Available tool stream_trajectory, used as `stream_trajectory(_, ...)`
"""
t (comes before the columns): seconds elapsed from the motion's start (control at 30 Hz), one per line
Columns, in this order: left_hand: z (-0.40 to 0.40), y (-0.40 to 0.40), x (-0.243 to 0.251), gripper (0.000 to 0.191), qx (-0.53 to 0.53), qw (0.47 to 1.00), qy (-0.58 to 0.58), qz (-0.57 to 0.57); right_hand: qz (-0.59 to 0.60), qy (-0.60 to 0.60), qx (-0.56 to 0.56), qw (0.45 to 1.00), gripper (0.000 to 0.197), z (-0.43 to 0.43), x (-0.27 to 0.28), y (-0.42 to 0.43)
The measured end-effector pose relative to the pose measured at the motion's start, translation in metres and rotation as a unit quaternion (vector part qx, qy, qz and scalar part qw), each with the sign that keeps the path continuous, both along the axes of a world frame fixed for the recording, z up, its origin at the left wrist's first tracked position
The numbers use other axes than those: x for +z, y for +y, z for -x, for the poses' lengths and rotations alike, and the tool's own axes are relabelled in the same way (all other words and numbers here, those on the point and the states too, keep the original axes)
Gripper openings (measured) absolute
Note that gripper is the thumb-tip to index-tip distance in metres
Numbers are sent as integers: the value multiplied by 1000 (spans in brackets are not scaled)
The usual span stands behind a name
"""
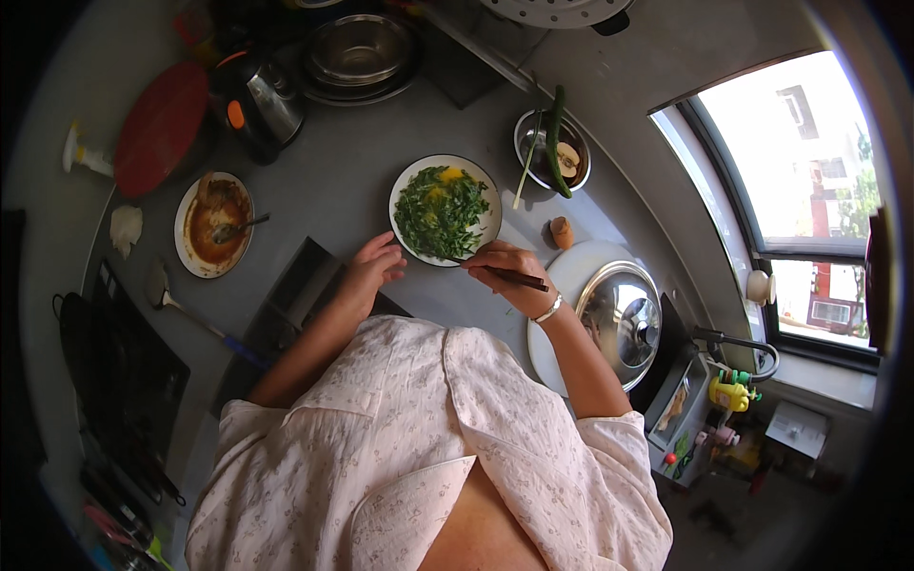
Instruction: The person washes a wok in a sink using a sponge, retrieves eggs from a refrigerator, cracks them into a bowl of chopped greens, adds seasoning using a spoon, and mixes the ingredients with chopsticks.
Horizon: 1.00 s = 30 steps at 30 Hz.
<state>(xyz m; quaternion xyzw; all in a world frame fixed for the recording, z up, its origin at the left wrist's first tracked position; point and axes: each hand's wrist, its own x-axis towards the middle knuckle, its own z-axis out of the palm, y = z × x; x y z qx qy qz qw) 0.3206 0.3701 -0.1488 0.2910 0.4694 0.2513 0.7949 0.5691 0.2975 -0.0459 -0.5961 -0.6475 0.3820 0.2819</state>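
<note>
A white plate with a dark rim [490, 235] holds chopped green leaves [435, 214] with yellow beaten egg [450, 174] at their far side. My right hand [508, 275] grips a pair of dark wooden chopsticks [525, 278] at the plate's near right edge; their tips reach into the greens. At the plate's near left, my left hand [373, 270] has its fingers apart and holds nothing. Whether its fingertips touch the rim, I cannot tell. A broken eggshell [562, 233] lies on the counter to the right of the plate.
To the right, a glass lid [620, 325] rests on a white round board [539, 350]. Beyond is a steel bowl [525, 132] with a cucumber [556, 143]. At left are a sauce-smeared plate [245, 196], a spatula [193, 314], a wok [78, 342] and a kettle [275, 100].
</note>
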Motion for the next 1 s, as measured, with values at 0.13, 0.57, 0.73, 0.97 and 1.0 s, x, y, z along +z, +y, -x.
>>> stream_trajectory(0.13, -3, 1, 2, 57, 6, 1000, -2, 7, -120, -46, -17, 992, 12, -16, -8, 14)
stream_trajectory(0.57, -1, 0, 3, 53, 2, 1000, 5, 2, -30, 65, -178, 981, 13, -10, -8, 19)
stream_trajectory(0.73, -1, 0, 5, 53, 4, 1000, 3, 11, -111, -9, -153, 982, 10, -34, -28, 61)
stream_trajectory(0.97, 1, 0, -1, 57, 15, 1000, -16, 18, -25, 29, -110, 993, 11, -6, -7, 29)
stream_trajectory(1.0, 0, 1, 0, 57, 17, 1000, -14, 14, 28, 81, -128, 988, 12, 0, -1, 25)
